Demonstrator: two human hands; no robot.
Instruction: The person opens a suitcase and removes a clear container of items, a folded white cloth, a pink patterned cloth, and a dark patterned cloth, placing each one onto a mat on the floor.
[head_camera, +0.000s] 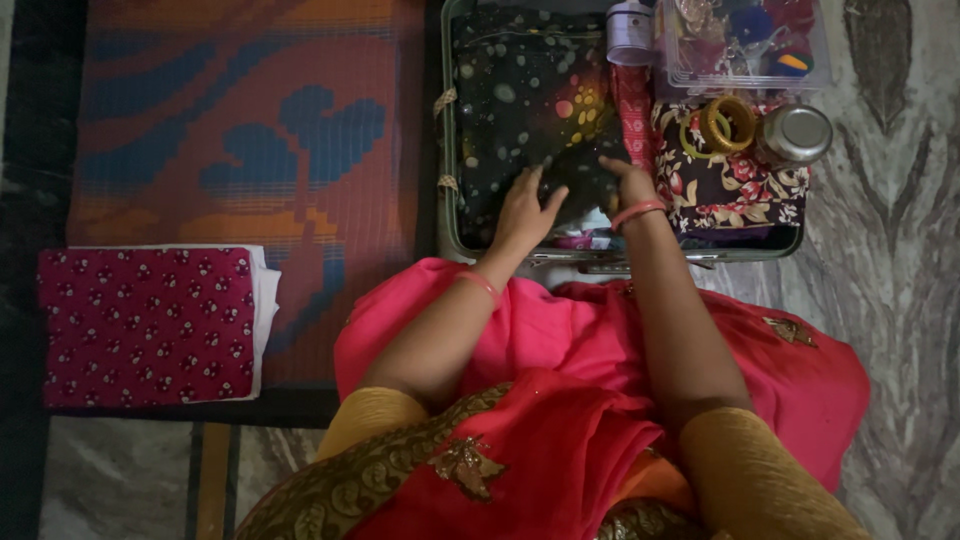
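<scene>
While both hands, left (525, 210) and right (618, 180), press flat and open, the dark spotted cloth (520, 100) lies folded in the suitcase (446, 150).

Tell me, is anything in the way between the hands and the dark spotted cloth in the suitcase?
Nothing visible is. The left hand and right hand both rest directly on the folded dark spotted cloth inside the open green suitcase. The gold bangles and round metal tin sit off to the side.
</scene>
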